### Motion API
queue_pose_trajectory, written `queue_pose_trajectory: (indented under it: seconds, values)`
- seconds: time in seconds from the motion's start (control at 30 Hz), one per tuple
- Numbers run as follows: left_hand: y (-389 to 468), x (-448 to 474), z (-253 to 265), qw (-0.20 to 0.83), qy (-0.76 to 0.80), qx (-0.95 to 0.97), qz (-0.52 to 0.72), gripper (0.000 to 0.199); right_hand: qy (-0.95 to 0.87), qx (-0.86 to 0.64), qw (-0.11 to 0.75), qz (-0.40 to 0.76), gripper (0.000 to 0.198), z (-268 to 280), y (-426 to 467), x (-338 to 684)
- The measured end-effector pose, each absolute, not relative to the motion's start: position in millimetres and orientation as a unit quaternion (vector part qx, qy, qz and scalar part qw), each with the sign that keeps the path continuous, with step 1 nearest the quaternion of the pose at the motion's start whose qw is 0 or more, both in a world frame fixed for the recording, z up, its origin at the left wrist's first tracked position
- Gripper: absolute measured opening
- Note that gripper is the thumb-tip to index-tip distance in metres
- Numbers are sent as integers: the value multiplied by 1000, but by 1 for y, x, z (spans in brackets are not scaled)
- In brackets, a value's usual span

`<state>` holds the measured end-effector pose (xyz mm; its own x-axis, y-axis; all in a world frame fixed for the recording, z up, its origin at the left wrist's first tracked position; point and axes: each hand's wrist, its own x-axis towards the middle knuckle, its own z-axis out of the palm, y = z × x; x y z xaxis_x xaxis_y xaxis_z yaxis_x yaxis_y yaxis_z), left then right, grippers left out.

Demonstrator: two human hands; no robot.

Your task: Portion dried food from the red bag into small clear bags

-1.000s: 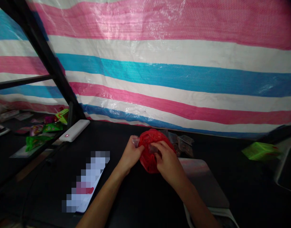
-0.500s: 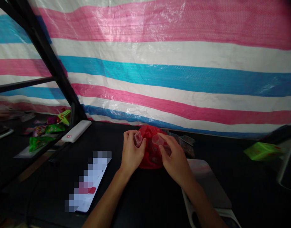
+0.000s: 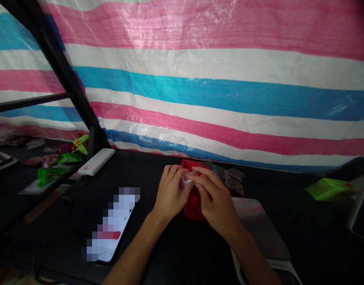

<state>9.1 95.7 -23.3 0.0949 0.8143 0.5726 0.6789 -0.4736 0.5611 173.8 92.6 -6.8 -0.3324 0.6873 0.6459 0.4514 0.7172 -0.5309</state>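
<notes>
In the head view my left hand (image 3: 173, 194) is closed around a small clear plastic container (image 3: 187, 180). My right hand (image 3: 214, 194) meets it from the other side, its fingertips pressed on the clear plastic. The fingers partly cover the container, so its exact shape and contents are hard to make out. A red plastic bag (image 3: 194, 206) lies under and behind both hands, crumpled on the black table (image 3: 176, 253). Right of it are small clear bags with dark contents (image 3: 233, 180).
A flat grey scale-like device (image 3: 260, 229) sits beneath my right forearm. To the left lie a lit phone (image 3: 115, 225) and a white power bank (image 3: 96, 161). Bright green packets (image 3: 52, 175) lie beyond the black frame (image 3: 58, 71); a green box (image 3: 328, 189) stands at right.
My hands have come together over the red bag. The clear pieces, held apart in each hand before, now meet between my fingers. The bag's top looks lower and flatter.
</notes>
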Motion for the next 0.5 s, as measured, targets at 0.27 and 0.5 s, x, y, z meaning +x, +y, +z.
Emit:
queue_pose_trajectory:
  seconds: [0.27,0.5]
  values:
    - [94,11,-23,120,545,698,448,18,-765,-410,487,100,37,-1,91,176]
    - [96,9,-20,161,594,624,481,3,-806,-454,350,147,25,13,97,207]
